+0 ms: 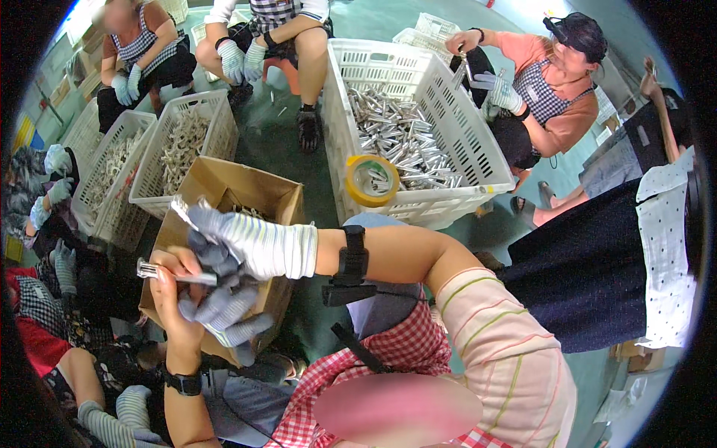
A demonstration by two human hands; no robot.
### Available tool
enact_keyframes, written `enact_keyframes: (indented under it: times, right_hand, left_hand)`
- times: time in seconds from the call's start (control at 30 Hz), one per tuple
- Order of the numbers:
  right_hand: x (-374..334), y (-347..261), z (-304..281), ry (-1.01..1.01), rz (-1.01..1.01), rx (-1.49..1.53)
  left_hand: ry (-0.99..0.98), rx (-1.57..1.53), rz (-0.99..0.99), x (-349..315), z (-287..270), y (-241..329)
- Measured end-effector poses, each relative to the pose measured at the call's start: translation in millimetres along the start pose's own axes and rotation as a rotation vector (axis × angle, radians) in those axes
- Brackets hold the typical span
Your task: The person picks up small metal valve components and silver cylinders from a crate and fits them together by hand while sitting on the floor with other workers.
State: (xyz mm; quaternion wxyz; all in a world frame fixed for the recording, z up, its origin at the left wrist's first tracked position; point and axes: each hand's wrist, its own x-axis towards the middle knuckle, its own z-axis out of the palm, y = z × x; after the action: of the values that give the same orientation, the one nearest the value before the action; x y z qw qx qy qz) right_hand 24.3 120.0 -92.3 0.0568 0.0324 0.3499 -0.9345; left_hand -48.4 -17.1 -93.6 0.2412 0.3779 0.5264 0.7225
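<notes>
My bare left hand [176,302] is raised over an open cardboard box [280,213]. Its thumb and fingers pinch a short, shiny metal tube [196,278] with a slotted end pointing left. Close against it is my right hand [235,246], in a grey work glove with a striped cuff. A second small shiny metal piece [181,209] sticks out at the gloved thumb and forefinger, which appear closed on it. The other gloved fingers hang loosely, partly spread, just right of the left hand. Motion blurs the gloved fingertips. Inside the box, some metal parts show; the hands hide the rest.
A large white crate [467,138] of shiny metal tubes [403,138] stands ahead, with a yellow tape roll [372,181] at its near corner. Two smaller crates [216,127] [138,168] of metal parts stand left. Several co-workers sit around; one at right [553,97] handles metal pieces.
</notes>
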Motion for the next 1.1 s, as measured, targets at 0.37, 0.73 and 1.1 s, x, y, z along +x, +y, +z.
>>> enact_keyframes:
  times: [0.37, 0.73, 1.1]
  right_hand:
    - [0.9, -2.8, -7.3, 0.035, -0.218, -0.315]
    - [2.9, 5.7, -7.0, 0.05, -0.458, -0.776]
    - [10.5, 15.7, -7.8, 0.104, -0.461, -0.906]
  left_hand:
    - [0.208, 0.012, -0.173, 7.5, -1.6, -9.8]
    - [0.197, 0.059, -0.194, 4.4, -19.2, -18.4]
    - [0.095, -0.199, -0.185, 5.8, -24.2, -16.5]
